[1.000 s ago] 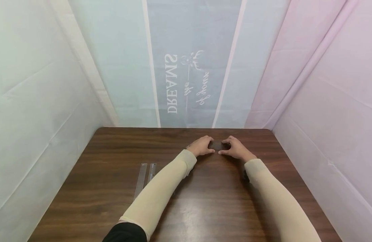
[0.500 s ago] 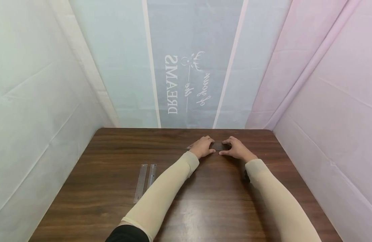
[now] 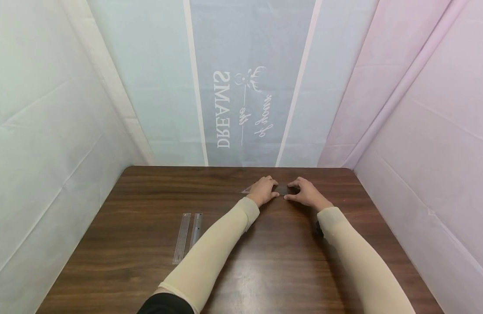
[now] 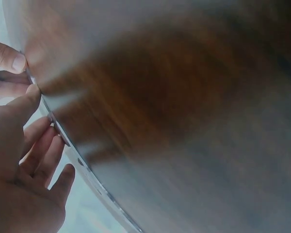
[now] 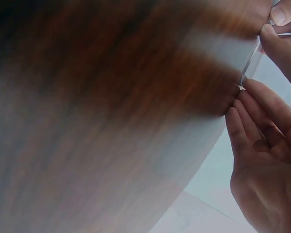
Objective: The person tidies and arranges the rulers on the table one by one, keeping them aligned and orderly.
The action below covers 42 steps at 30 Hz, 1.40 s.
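Near the far edge of the table (image 3: pixel 249 261), a clear set square (image 3: pixel 246 190) lies flat, its pointed end sticking out left of my left hand (image 3: pixel 261 191). The left thumb and fingers pinch it across its width; the wrist view shows its thin clear edge (image 4: pixel 104 191) running past the fingers (image 4: pixel 48 155). Opposite, my right hand (image 3: pixel 309 194) holds the other end between thumb and forefinger, palm facing left. Between both hands a short dark-looking stretch of the plastic shows in the head view. The middle of the set square is hidden under my left hand.
Two straight rulers, one clear (image 3: pixel 181 239) and one greyish (image 3: pixel 196 229), lie side by side left of my left forearm, which partly covers the second. Pale fabric walls (image 3: pixel 49 152) enclose the table's sides, and a printed curtain (image 3: pixel 241 109) hangs behind it.
My left hand and forearm have shifted slightly right, uncovering the set square's pointed end and more of the rulers. The right hand stays almost where it was.
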Available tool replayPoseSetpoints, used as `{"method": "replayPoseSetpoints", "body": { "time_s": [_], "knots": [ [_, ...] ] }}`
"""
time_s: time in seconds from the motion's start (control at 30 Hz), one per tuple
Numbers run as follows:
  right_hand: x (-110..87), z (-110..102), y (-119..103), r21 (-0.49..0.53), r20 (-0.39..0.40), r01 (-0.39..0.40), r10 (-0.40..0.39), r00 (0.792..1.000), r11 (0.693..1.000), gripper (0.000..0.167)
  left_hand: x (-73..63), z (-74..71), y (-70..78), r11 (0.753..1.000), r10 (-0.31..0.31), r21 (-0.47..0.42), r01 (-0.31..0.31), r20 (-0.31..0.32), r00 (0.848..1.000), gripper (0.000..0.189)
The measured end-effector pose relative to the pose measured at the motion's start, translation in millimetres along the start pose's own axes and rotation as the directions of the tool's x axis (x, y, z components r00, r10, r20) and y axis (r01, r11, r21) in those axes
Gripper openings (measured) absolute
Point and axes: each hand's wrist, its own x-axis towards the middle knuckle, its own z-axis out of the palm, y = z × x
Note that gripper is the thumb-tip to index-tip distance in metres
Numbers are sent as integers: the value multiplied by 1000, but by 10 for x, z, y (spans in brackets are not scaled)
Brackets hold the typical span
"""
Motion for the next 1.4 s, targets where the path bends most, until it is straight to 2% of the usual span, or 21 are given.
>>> {"method": "replayPoseSetpoints", "body": {
  "time_s": [0.27,0.47,1.07,1.4],
  "knots": [
    [3,30,39,-3,-19,13,-13,1000,1000,49,59,67,22,1000,-15,24,15,-25,1000,47],
    [13,43,47,-20,-23,6,-7,1000,1000,45,43,54,35,999,-21,33,22,-40,999,46],
    [14,27,24,-16,-34,22,-22,999,1000,40,75,49,45,999,-31,40,32,-23,999,44],
    [15,23,15,-47,-31,33,-34,999,998,38,34,34,79,999,-40,33,41,-33,999,42]
  ]
}}
